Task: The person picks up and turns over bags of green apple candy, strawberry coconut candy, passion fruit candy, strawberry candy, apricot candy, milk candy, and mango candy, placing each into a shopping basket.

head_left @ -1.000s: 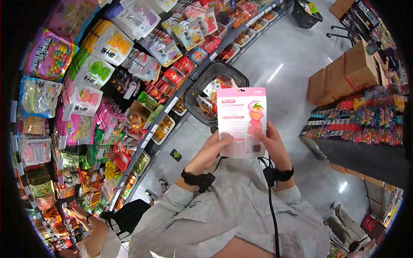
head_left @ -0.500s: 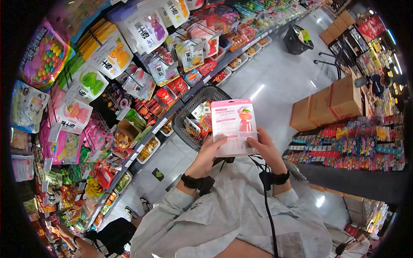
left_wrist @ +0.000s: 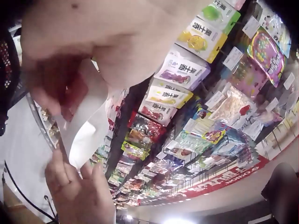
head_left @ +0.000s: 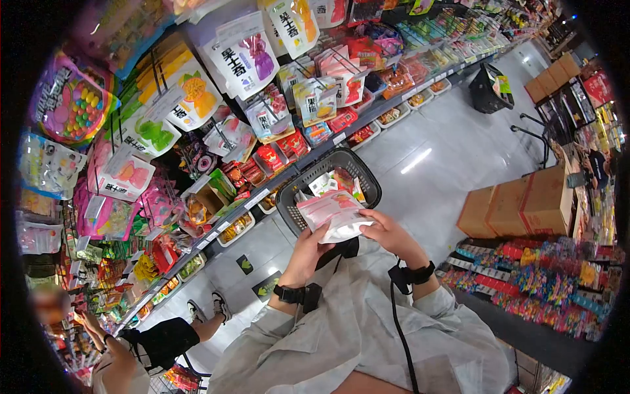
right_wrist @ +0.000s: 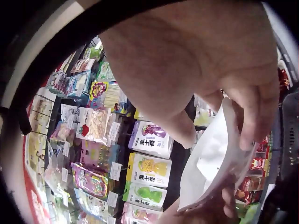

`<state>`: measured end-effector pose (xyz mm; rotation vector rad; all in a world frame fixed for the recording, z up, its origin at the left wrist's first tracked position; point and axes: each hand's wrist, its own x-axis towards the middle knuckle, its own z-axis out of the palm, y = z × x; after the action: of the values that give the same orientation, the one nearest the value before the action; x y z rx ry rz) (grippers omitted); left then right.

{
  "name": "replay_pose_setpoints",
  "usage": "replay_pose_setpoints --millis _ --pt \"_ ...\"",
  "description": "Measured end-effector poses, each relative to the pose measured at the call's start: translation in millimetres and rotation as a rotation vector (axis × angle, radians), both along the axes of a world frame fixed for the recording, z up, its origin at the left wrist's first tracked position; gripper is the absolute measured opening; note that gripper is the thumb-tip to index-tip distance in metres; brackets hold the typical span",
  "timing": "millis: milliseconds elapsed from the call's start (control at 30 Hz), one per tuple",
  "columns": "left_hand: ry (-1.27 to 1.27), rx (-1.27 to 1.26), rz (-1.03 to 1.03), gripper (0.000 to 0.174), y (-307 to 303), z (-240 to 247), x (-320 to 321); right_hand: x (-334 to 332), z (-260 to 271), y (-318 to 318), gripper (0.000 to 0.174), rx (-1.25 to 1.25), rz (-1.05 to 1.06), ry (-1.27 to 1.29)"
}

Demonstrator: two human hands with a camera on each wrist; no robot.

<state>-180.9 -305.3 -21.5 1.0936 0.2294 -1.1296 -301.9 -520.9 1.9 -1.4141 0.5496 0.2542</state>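
Note:
In the head view my left hand (head_left: 305,255) and right hand (head_left: 394,236) grip a pink-and-white snack pouch (head_left: 331,209) from its two sides, with the thumbs on the face toward me. It is tipped so that its folded white end faces me. The right wrist view shows that white end (right_wrist: 212,154) between my right hand (right_wrist: 233,88) and the fingers of my left. Just beyond the pouch is a black shopping basket (head_left: 375,187) with several colourful packets (head_left: 348,180) in it. The pouch overlaps the basket's near side in this view.
Shelves of hanging fruit snack pouches (head_left: 246,59) run along the left, with trays of small packets below. Cardboard boxes (head_left: 518,203) and a candy rack (head_left: 545,262) stand on the right. Another basket (head_left: 492,95) sits farther along the aisle; a person (head_left: 125,368) is at the lower left.
The pouch has tipped from showing its printed back to nearly edge-on, its white end now toward me. Both hands keep their grip on it. The head view has shifted.

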Motion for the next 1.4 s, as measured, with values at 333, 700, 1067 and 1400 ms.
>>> replay_pose_setpoints --millis 333,700,1067,1400 --pt "-0.033 0.035 0.157 0.037 -65 15 -13 24 -4 -79 0.045 0.033 0.144 -0.1" --pt "-0.177 0.105 0.359 0.049 -73 22 -64 47 -43 -115 0.05 -0.136 0.146 -0.309" --pt "-0.116 0.059 0.329 0.033 -52 13 -98 6 -14 -93 0.035 -0.033 0.258 -0.289" --pt "-0.021 -0.054 0.344 0.025 -23 -35 -128 -99 6 -76 0.025 -0.04 0.122 -0.179"
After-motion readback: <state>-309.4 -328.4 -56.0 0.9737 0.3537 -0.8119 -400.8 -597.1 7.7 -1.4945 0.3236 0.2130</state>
